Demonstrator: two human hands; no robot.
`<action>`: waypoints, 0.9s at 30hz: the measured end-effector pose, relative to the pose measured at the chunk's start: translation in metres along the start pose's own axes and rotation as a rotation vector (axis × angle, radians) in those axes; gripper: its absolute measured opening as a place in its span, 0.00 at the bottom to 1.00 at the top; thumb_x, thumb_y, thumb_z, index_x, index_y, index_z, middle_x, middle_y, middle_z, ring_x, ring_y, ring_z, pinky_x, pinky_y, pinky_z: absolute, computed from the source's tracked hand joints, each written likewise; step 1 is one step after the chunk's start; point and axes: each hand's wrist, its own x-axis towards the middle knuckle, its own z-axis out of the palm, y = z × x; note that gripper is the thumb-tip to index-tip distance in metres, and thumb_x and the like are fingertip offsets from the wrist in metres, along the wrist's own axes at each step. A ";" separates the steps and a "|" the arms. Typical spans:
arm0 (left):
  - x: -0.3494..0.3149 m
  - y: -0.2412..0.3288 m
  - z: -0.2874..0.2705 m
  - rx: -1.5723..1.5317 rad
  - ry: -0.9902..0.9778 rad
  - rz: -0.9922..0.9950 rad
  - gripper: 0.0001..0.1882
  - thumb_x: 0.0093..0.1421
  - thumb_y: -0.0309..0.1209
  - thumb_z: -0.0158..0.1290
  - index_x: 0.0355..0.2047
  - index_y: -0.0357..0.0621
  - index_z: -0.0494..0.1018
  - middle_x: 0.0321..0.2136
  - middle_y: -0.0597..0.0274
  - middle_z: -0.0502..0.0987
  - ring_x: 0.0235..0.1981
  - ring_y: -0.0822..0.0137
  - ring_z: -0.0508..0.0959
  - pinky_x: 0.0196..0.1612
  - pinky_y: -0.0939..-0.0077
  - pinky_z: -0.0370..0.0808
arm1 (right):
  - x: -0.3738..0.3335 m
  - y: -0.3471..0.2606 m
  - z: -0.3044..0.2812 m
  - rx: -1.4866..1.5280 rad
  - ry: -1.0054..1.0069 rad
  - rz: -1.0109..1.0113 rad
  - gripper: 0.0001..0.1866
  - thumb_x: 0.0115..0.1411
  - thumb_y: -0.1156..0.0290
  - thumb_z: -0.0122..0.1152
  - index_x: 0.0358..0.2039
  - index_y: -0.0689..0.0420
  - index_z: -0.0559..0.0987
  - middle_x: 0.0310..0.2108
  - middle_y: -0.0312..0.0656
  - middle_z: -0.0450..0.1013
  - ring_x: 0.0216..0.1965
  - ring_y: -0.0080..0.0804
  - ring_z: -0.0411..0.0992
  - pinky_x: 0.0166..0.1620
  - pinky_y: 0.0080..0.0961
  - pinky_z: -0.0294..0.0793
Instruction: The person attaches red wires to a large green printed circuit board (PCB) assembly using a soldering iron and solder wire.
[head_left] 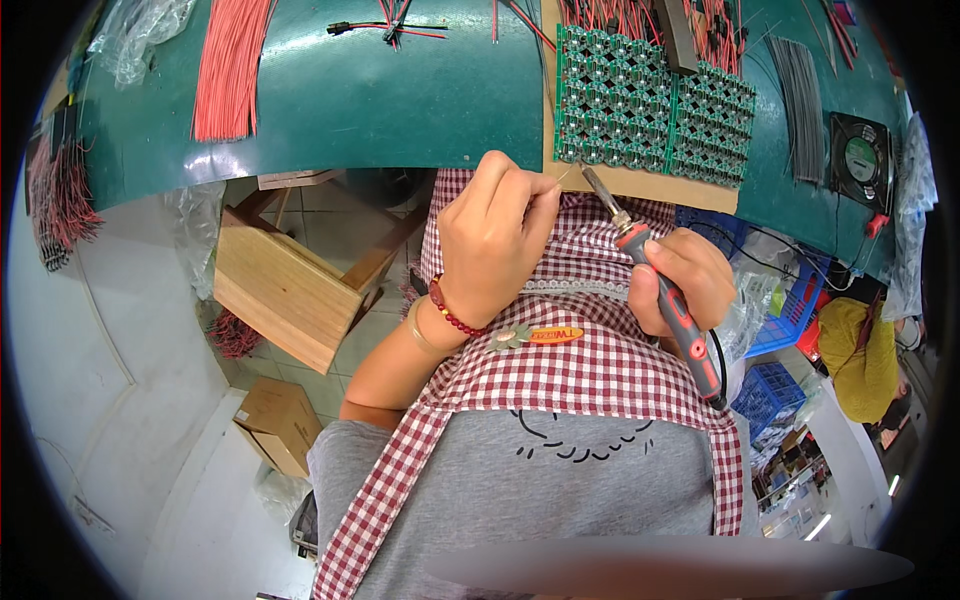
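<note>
A soldering iron (668, 290) with a grey and red handle is gripped in my right hand (690, 280). Its metal tip points up and left, close to the lower edge of a panel of green circuit boards (620, 105). My left hand (497, 225) is closed in a pinch just left of the tip. A thin strand, which looks like solder wire (565, 172), sticks out from its fingertips toward the iron. The panel lies on a brown board (690, 190), and red and black wires (610, 15) run from its far side. A dark bar (676, 38) rests across the panel's far part.
The green tabletop (400, 110) carries a bundle of red wires (232, 70) at left, grey wires (797, 105) at right and a black fan (860, 160) by the right edge. A wooden stool (285, 285) stands below at left. Blue crates (770, 400) are on the right.
</note>
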 end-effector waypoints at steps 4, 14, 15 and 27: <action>0.001 0.000 0.000 0.009 0.005 0.006 0.07 0.50 0.16 0.61 0.25 0.37 0.73 0.23 0.62 0.69 0.18 0.72 0.71 0.20 0.79 0.67 | 0.003 0.000 -0.001 -0.006 -0.029 -0.003 0.11 0.48 0.78 0.64 0.34 0.64 0.77 0.18 0.43 0.71 0.15 0.35 0.70 0.19 0.27 0.70; 0.007 0.006 0.002 0.015 -0.014 0.005 0.06 0.51 0.16 0.60 0.26 0.36 0.73 0.23 0.61 0.69 0.18 0.69 0.72 0.20 0.77 0.68 | 0.003 -0.001 -0.001 -0.021 0.015 0.002 0.11 0.47 0.78 0.64 0.34 0.64 0.77 0.18 0.43 0.71 0.15 0.36 0.71 0.19 0.27 0.70; 0.008 0.006 0.003 0.006 -0.006 0.014 0.06 0.51 0.16 0.60 0.26 0.36 0.73 0.23 0.60 0.69 0.18 0.69 0.72 0.20 0.77 0.68 | 0.002 -0.001 -0.002 -0.015 0.008 0.008 0.11 0.47 0.78 0.64 0.33 0.64 0.77 0.18 0.44 0.71 0.15 0.36 0.71 0.19 0.27 0.70; 0.019 0.009 -0.015 0.108 0.016 0.015 0.06 0.53 0.18 0.60 0.29 0.36 0.74 0.25 0.60 0.68 0.21 0.67 0.71 0.23 0.76 0.70 | 0.015 0.001 -0.014 0.044 0.096 -0.007 0.11 0.47 0.81 0.63 0.33 0.67 0.76 0.16 0.45 0.70 0.13 0.34 0.68 0.16 0.25 0.66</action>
